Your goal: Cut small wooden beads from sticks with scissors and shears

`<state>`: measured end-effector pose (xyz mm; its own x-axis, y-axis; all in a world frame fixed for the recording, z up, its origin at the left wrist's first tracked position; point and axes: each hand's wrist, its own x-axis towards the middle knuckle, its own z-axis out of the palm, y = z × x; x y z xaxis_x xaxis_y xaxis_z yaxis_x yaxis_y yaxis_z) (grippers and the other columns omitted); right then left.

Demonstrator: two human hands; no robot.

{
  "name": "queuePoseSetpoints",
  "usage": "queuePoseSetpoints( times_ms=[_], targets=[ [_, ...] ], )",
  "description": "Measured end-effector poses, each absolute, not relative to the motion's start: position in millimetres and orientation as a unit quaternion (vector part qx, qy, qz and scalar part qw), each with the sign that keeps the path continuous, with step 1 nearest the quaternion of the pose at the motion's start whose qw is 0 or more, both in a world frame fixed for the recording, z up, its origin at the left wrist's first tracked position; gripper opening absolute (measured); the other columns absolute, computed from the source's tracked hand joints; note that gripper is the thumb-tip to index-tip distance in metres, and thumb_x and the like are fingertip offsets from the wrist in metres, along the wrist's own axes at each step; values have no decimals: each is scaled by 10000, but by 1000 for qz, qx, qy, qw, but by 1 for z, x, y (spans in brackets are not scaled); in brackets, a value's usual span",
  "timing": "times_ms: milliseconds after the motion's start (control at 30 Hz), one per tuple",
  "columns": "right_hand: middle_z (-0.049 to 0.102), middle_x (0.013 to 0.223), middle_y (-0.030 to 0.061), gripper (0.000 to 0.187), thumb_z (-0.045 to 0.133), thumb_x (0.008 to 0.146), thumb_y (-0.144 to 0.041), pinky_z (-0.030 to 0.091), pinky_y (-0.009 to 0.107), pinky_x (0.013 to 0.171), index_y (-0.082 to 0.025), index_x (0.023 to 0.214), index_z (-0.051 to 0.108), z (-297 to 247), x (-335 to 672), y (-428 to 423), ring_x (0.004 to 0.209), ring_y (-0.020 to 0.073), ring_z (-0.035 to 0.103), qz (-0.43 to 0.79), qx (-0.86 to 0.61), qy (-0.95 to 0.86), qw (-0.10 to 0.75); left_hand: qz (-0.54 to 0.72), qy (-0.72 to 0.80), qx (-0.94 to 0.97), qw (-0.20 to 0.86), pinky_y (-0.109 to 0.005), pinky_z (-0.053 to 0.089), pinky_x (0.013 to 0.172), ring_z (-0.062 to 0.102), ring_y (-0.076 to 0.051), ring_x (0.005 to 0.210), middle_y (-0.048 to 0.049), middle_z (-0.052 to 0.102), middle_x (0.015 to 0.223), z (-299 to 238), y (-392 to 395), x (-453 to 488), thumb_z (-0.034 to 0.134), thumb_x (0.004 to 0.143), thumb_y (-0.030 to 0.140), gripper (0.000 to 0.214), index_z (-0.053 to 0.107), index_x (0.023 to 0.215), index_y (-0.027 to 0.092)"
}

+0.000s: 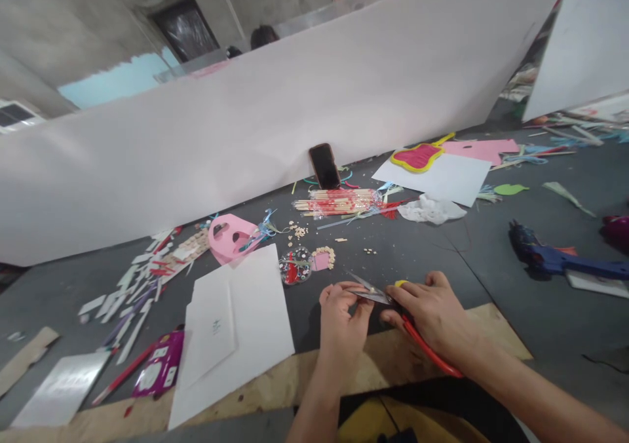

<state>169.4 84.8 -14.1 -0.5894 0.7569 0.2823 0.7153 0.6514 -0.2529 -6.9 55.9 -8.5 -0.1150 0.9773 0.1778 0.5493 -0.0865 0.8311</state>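
Note:
Red-handled scissors (428, 346) are gripped in my right hand (435, 308), with their blades parted and pointing left. My left hand (344, 318) is closed in a pinch at the blade tips; what its fingers hold is too small to make out. A tiny pale piece shows between the blades. Just beyond my hands lie a round clear case (296, 274) with red and dark bits and a small pink square (321, 261) edged with small pale pieces. More loose pale pieces (297, 232) are scattered farther back on the dark table.
White sheets (265, 305) and a purple packet (160, 363) lie left. A phone (324, 166) leans against the white partition (255, 148) behind bundled sticks (339, 202). A blue glue gun (565, 259) lies right; a yellow-edged pink shape (417, 158) rests on paper.

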Motion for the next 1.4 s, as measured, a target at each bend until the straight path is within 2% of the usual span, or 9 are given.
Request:
queuePoseSetpoints(
  times_ms=[200, 367, 500, 600, 833, 967, 1067, 1267, 1400],
  targets=[
    [711, 830, 74, 402, 363, 962, -500, 258, 371, 744, -187, 1012, 611, -16, 167, 85, 693, 197, 633, 63, -428, -882, 189, 403, 643, 621, 194, -499, 375, 946, 652, -237, 918, -34, 734, 869, -8, 56, -4, 629, 790, 166, 107, 702, 729, 214],
    [691, 932, 98, 406, 456, 908, -511, 266, 391, 772, -198, 1150, 548, -14, 167, 82, 800, 240, 635, 83, -430, -881, 177, 393, 646, 635, 156, -557, 279, 990, 645, -242, 935, -16, 743, 836, -9, 54, -5, 603, 816, 142, 159, 705, 734, 233],
    [659, 996, 120, 542, 534, 842, -552, 275, 413, 787, -183, 1237, 497, -14, 168, 80, 876, 279, 617, 98, -428, -882, 172, 406, 638, 630, 179, -524, 320, 985, 647, -231, 929, -16, 741, 840, -10, 54, -7, 594, 817, 146, 179, 719, 737, 245],
    [653, 1014, 130, 571, 543, 832, -567, 277, 422, 794, -174, 1244, 498, -13, 169, 80, 893, 289, 611, 96, -430, -882, 168, 418, 628, 615, 228, -483, 386, 950, 644, -225, 925, -29, 738, 857, -11, 56, -8, 588, 814, 154, 181, 727, 741, 243],
    [698, 891, 85, 408, 381, 948, -500, 244, 432, 793, -181, 1103, 583, -14, 169, 81, 783, 246, 646, 68, -422, -883, 193, 425, 619, 589, 298, -431, 451, 883, 645, -224, 890, -42, 733, 827, -8, 57, -10, 619, 782, 171, 141, 738, 727, 223],
    [688, 749, 46, 456, 303, 971, -517, 246, 392, 733, -188, 985, 619, -14, 169, 84, 645, 206, 625, 67, -417, -887, 187, 421, 622, 591, 294, -426, 451, 884, 644, -220, 892, -47, 730, 841, -8, 54, -9, 601, 798, 178, 166, 733, 706, 219],
    [688, 744, 46, 453, 298, 975, -510, 253, 381, 729, -193, 949, 620, -14, 169, 84, 637, 203, 622, 70, -423, -887, 172, 415, 626, 599, 278, -432, 442, 894, 642, -223, 912, -52, 729, 852, -11, 54, -7, 586, 810, 185, 190, 712, 671, 211],
    [708, 897, 93, 378, 413, 938, -501, 266, 384, 762, -192, 1076, 581, -12, 170, 82, 772, 231, 649, 81, -431, -883, 169, 432, 650, 590, 206, -468, 417, 929, 649, -228, 910, -53, 727, 866, -12, 55, -3, 588, 822, 203, 139, 683, 721, 203],
    [677, 977, 126, 529, 514, 849, -563, 284, 402, 771, -183, 1216, 510, -10, 169, 81, 860, 281, 624, 95, -430, -883, 160, 432, 642, 604, 192, -469, 418, 935, 647, -228, 942, -53, 729, 874, -11, 56, -5, 551, 854, 209, 206, 682, 695, 211]
  ],
)
